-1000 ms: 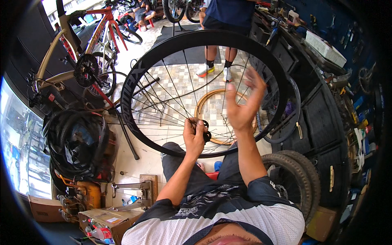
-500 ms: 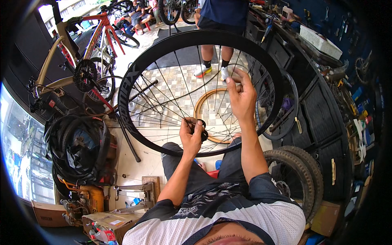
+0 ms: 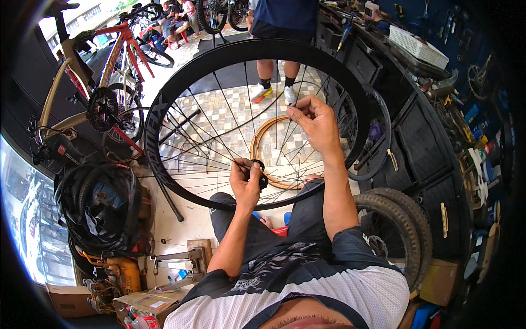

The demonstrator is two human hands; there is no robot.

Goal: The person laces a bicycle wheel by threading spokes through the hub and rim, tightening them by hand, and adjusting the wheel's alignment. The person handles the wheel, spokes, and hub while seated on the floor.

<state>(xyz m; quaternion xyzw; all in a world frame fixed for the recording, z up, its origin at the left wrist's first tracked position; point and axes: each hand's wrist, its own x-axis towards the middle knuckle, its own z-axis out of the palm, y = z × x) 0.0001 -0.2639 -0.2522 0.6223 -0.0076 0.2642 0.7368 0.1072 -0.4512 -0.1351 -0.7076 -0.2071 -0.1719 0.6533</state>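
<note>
A black spoked bicycle wheel (image 3: 282,47) lies tilted across my lap, its deep rim circling both hands. My left hand (image 3: 245,183) is closed round the black hub (image 3: 262,174), thumb uppermost. Many thin spokes fan out from the hub, some meeting the rim and others crossing loosely on the near side. Inside the rim, my right hand (image 3: 319,125) is raised, with thumb and fingers pinched together. A thin spoke (image 3: 281,143) appears to run down from its fingertips toward the hub side. The exact pinch point is too small to see clearly.
A tan hoop-shaped rim (image 3: 256,143) lies on the floor beyond the wheel. Knobby tyred wheels (image 3: 412,227) stand at right beside dark cabinets (image 3: 424,142). Bicycle frames (image 3: 71,82) and coiled tyres (image 3: 98,211) fill the left. Another person (image 3: 285,16) stands ahead.
My right hand's fingers have drawn together into a pinch, moving slightly left. The wheel and left hand appear shifted a little left with the view; the left hand keeps its hold.
</note>
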